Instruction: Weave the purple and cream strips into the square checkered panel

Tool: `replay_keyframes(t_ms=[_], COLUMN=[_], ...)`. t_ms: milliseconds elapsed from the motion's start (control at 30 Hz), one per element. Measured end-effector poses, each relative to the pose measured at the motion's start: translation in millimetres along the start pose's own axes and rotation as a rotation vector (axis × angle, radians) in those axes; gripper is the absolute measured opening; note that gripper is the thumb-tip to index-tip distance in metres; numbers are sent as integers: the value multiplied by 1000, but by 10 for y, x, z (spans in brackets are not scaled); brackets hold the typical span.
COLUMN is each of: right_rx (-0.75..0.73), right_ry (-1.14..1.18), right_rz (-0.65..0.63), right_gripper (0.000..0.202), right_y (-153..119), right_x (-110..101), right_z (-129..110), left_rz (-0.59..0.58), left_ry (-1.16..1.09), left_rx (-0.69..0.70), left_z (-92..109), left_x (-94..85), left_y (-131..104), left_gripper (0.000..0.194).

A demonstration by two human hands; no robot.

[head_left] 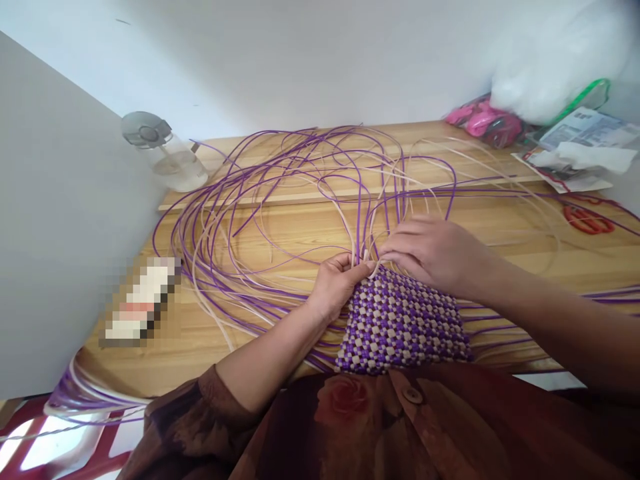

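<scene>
Checkered purple-and-beige woven panel (pixel 406 321), at near side of table (pixel 300 223); loose matching strands (pixel 359 220) looping beyond.

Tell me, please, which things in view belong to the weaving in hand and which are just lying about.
Part of the weaving: woven piece; purple and beige strands.

Apparently just lying about: bottle; pink bundle; white bundle; pixelated item; red scissors, though possibly a tool.

- Woven piece (pixel 405 320): small purple and beige squares, mixed in a checkered, dotted pattern
- Loose strands (pixel 359 220): some deep purple, others pale beige
- Table (pixel 185 360): yellowish-brown with streaked wood grain
- Shirt (pixel 300 427): dark maroon and brown, printed with a red rose
- Bottle (pixel 177 170): grey lid over a clear body
- Scissors handles (pixel 583 219): orange-red
- Bagged bundle (pixel 485 121): bright pink
- Back wall (pixel 320 67): bluish white
</scene>
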State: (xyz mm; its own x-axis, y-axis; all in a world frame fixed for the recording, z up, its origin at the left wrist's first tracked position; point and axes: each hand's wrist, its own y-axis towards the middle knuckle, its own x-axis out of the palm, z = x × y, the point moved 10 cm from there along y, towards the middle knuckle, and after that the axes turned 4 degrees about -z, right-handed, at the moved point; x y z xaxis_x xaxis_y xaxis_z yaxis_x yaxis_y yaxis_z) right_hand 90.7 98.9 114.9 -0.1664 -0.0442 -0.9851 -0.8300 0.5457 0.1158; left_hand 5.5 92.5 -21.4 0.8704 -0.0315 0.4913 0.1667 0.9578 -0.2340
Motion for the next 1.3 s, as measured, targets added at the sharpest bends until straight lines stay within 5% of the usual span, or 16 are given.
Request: replay_keyframes(t_ms=[167, 367, 600, 733, 833, 1067, 1300], right_rx=[89, 80, 31, 137, 272, 172, 474], right_ry=[248, 379, 91, 166, 384, 943, 1062], right_rz=[-191, -235, 249, -76, -203, -90, -53], right_gripper=[21, 20, 19, 26, 27, 25, 20], right_y=[287, 336, 87, -120, -271, -35, 90], right_x=[317, 448, 8, 219, 241, 163, 512], right_z=[311, 307, 153, 231, 316, 36, 430], left_rz=[0, 14, 50, 50, 45, -13, -57], left_ry=[-39, -73, -69, -64, -57, -39, -60], left_rx=[15, -33, -95, -135, -163, -124, -70], left_z=[15, -1, -59, -99, -121, -58, -22], left_x=[8, 16, -55, -80, -80, -47, -9], left_y=[-3, -36, 7, 22, 19, 29, 33], left_gripper=[40, 37, 26, 25, 27, 31, 31])
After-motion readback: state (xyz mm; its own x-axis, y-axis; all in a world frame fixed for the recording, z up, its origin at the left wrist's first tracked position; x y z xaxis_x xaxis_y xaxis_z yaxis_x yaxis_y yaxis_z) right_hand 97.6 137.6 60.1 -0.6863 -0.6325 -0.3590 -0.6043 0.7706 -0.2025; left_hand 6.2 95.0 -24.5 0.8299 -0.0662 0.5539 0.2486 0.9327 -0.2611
